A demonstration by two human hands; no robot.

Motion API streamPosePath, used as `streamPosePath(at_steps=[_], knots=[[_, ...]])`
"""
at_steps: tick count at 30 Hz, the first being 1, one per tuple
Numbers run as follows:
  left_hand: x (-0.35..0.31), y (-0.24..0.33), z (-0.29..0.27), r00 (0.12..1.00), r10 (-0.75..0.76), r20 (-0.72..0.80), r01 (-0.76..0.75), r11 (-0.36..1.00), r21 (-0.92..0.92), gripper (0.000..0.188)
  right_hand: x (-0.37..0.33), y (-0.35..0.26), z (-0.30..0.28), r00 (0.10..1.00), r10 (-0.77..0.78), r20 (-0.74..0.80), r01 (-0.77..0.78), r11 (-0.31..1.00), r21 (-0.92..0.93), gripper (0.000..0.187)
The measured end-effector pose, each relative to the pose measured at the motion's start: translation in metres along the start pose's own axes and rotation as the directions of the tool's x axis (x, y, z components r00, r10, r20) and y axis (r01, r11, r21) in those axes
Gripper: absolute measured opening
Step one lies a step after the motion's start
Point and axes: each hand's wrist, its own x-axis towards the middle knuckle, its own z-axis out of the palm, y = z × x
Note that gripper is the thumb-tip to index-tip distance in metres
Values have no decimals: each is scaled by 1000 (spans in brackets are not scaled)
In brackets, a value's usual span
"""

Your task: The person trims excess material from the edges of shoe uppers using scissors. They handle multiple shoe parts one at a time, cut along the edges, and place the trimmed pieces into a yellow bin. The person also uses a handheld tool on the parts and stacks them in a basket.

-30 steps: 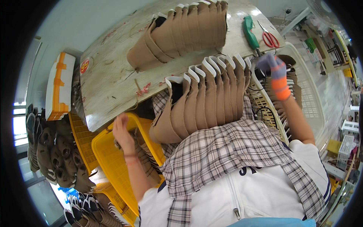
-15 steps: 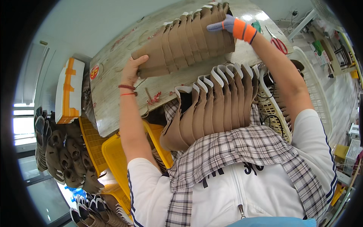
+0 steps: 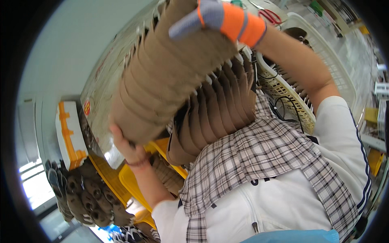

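A long nested stack of brown fabric shoe uppers [image 3: 170, 69] is held up in front of me, slanting from lower left to upper right. My bare left hand [image 3: 127, 143] grips its lower end, with a band round the wrist. At the upper end, my right hand [image 3: 206, 18], in a grey and orange glove, clasps the stack with its thumb along the near side. A second row of nested brown uppers with pale linings [image 3: 219, 105] lies on my lap, over a plaid apron [image 3: 251, 150]. The raised stack partly covers this row.
The worktable [image 3: 109, 60] stands beyond the stack, with red-handled scissors [image 3: 269, 16] at its far right. A cream plastic basket [image 3: 289, 99] is at my right. Yellow crates [image 3: 131, 180], hanging brown uppers [image 3: 85, 198] and a white box with orange tape [image 3: 71, 133] are at left.
Both hands have brought the held stack off the table, nearer to me and leftward, and tilted it more steeply. My view has turned too. The row on my lap stays there.
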Motion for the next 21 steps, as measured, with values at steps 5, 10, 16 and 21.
streamPosePath(at_steps=[5, 10, 16, 21], knots=[[-53, -36, 17, 988, -152, -30, 147, 982, -117, 58, -34, 29, 34, 984, -174, -29, 176, 959, 222, 42], [-32, 1, 21, 845, -532, -58, 502, 826, -257, 54, -37, 0, 28, 947, 320, 35, -310, 873, 376, 73], [-23, 12, -5, 671, -733, 110, 639, 497, -587, 53, -128, -15, -67, 882, 369, -294, -176, 835, 522, 42], [-31, 14, -15, 674, -732, 98, 619, 488, -615, 58, -238, 41, -109, 516, 605, -607, -484, 790, 377, 51]])
